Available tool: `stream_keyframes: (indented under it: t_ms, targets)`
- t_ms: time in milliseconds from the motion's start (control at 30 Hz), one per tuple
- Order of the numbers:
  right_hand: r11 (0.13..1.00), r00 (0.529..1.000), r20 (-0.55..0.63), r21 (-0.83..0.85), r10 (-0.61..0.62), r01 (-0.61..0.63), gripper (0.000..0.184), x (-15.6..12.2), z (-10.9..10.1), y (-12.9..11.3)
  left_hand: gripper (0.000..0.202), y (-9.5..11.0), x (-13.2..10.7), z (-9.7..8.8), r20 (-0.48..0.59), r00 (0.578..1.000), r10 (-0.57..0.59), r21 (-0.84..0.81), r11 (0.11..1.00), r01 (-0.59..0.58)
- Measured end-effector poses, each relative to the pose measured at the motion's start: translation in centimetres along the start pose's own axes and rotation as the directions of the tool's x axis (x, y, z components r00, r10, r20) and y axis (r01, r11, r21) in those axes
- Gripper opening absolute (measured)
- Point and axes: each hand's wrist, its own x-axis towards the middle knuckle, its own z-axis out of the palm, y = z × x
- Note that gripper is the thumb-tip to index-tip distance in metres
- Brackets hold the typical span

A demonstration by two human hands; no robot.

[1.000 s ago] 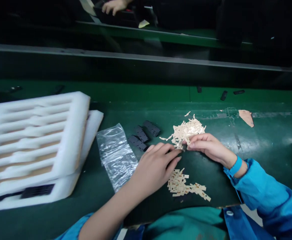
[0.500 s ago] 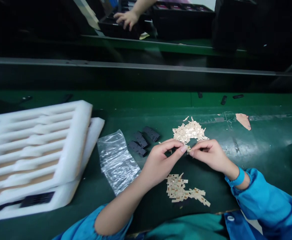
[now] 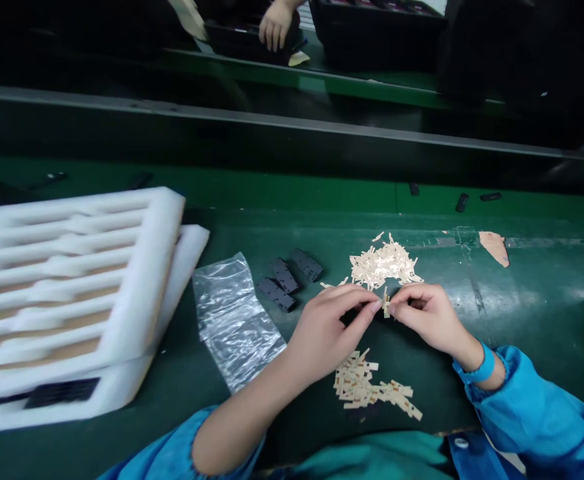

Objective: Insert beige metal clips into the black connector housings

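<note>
My left hand (image 3: pixel 328 327) and my right hand (image 3: pixel 425 315) meet fingertip to fingertip over the green bench (image 3: pixel 522 300), both pinched on a small beige strip (image 3: pixel 386 307) and a dark part beneath it that is mostly hidden. Just beyond the fingers lies a far pile of beige strips (image 3: pixel 385 261). A near pile of the same strips (image 3: pixel 369 387) lies under my left wrist. Three small black parts (image 3: pixel 289 277) rest to the left of my left hand.
A crumpled clear plastic bag (image 3: pixel 235 320) lies left of the hands. Stacked white foam trays (image 3: pixel 72 293) fill the left side. A dark conveyor channel (image 3: pixel 292 143) runs behind. Another person's hand (image 3: pixel 275 25) works at a black tray across it.
My hands lifted from the far pile with one beige strip and came together, now pinching it between both sets of fingertips. The other person's hand shifted right.
</note>
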Motion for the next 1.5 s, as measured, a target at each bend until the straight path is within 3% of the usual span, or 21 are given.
stream_keyframes:
  t_ms: [100, 267, 467, 1000, 1167, 1267, 1367, 1433, 1500]
  targets:
    - [1.0, 1.0, -0.013, -0.006, -0.007, 0.007, 0.01, 0.0, 0.0, 0.2, 0.022, 0.0, -0.4, 0.0, 0.061, 0.992, 0.11, 0.03, 0.993, -0.112]
    - [0.999, 1.0, -0.017, -0.033, -0.019, 0.019, 0.01, -0.1, 0.0, 0.1, 0.021, -0.2, -0.6, 0.2, 0.044, 0.993, 0.109, 0.039, 0.993, -0.111]
    - [0.998, 0.998, 0.006, -0.035, -0.054, 0.055, 0.013, -0.1, 0.0, -0.1, 0.028, -0.5, -0.7, 0.4, 0.09, 0.973, 0.211, 0.154, 0.962, -0.223]
    - [0.985, 0.997, 0.022, -0.154, -0.071, 0.073, 0.014, -0.2, -0.3, -0.4, 0.028, -0.2, -0.8, 0.0, 0.146, 0.976, 0.164, 0.152, 0.971, -0.186]
    - [0.986, 0.999, 0.029, -0.157, -0.043, 0.047, 0.012, -0.2, -0.2, -0.2, 0.027, -0.7, -0.5, 0.2, 0.152, 0.972, 0.181, 0.352, 0.909, -0.224]
    - [0.994, 0.999, 0.034, -0.109, 0.03, -0.026, 0.009, -0.1, -0.3, -0.3, 0.026, -1.5, 0.1, 0.4, 0.048, 0.993, 0.11, 0.531, 0.839, -0.119]
    - [0.995, 0.993, 0.069, -0.006, 0.098, -0.098, 0.008, 0.1, -0.7, -0.6, 0.031, -1.9, 0.7, 0.4, -0.056, 0.998, 0.02, 0.581, 0.814, 0.016]
    - [0.992, 0.989, 0.093, 0.041, 0.112, -0.116, 0.009, 0.2, -0.9, -1.0, 0.033, -1.5, 0.9, 0.4, -0.025, 0.999, -0.045, 0.464, 0.884, 0.051]
    - [0.991, 0.988, 0.106, 0.061, 0.114, -0.12, 0.009, 0.3, -1.0, -1.2, 0.021, -0.9, 0.9, 0.4, 0.092, 0.987, -0.135, 0.188, 0.975, 0.116]
